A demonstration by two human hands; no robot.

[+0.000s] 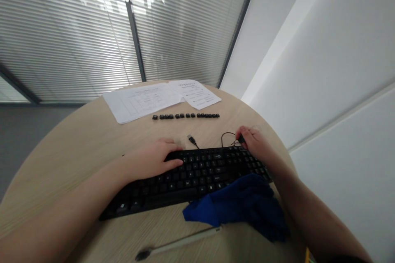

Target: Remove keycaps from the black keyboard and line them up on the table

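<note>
A black keyboard [191, 176] lies at a slant on the table near me. My left hand [157, 158] rests on its back left part, fingers stretched out along the rear edge and thumb apart on the keys. At the keyboard's back right corner, my right hand [254, 141] is closed in a pinch on a small black piece [241, 139], whose kind I cannot make out. A thin black cable [226, 134] loops beside those fingers. The USB plug [191, 139] lies just behind the keyboard. Several loose black keycaps [182, 115] stand in a row farther back.
Printed paper sheets [145, 100] lie at the far side of the round wooden table [77, 144]. A blue cloth [237, 203] overlaps the keyboard's front right. A brush [182, 242] with a pale handle lies at the front. A white wall [333, 70] rises close on the right.
</note>
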